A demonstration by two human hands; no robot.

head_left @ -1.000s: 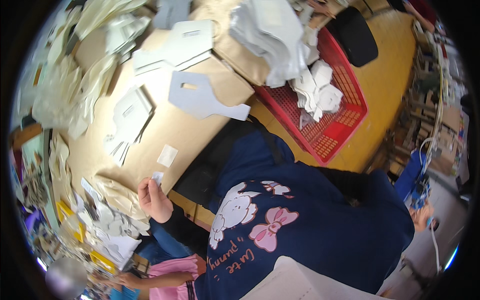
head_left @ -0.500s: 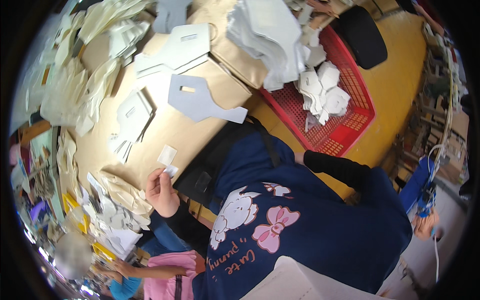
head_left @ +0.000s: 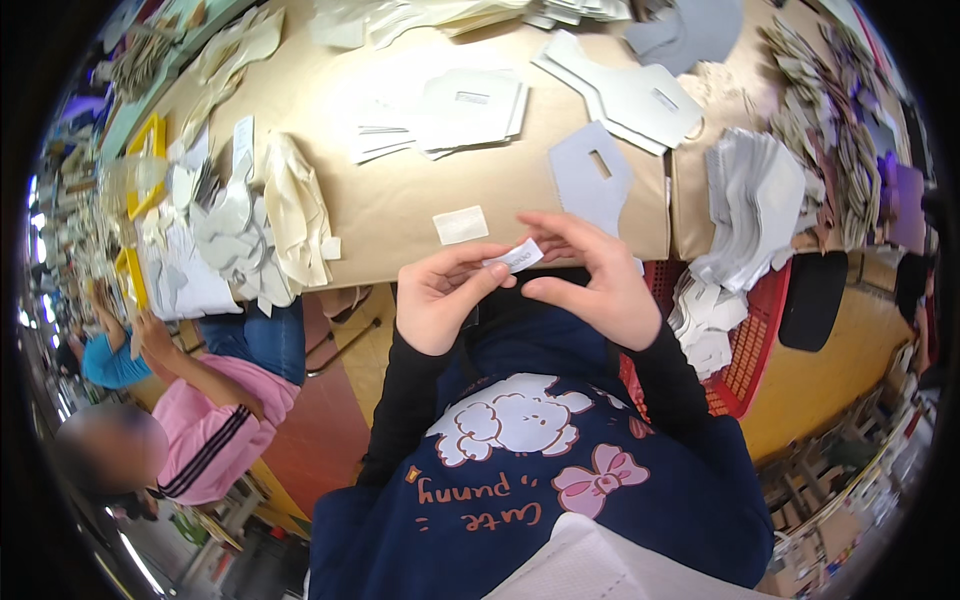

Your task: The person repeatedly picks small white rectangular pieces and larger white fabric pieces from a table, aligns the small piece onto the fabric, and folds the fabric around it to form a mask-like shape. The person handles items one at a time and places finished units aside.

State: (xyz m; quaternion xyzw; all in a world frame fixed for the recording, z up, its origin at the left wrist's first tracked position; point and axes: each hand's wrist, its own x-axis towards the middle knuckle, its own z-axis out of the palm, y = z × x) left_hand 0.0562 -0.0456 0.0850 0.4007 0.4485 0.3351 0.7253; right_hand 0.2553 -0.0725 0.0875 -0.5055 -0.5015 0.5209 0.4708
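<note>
My left hand [head_left: 440, 295] pinches a small white label [head_left: 518, 257] with print on it between thumb and fingers, just past the table's near edge. On its other side my right hand [head_left: 605, 280] is spread, thumb and fingers apart. Its fingertips are close to the label; whether they touch it I cannot tell. Beyond the hands a cream rectangular slip [head_left: 460, 225] lies on the table. A grey cut piece with a slot [head_left: 592, 175] lies beyond my right hand, its lower part partly hidden. Farther off is a stack of white slotted pieces [head_left: 470, 108].
More pale slotted pieces [head_left: 635, 100] lie at the far right. A grey stack [head_left: 750, 195] overhangs the table edge above a red basket [head_left: 755, 365] holding white pieces. Cream pieces [head_left: 295, 210] lie at left. A person in a pink top [head_left: 215, 425] sits at left.
The view has swung round. My right hand has come up from beside my body to the label. My left hand still holds the label, now in front of me.
</note>
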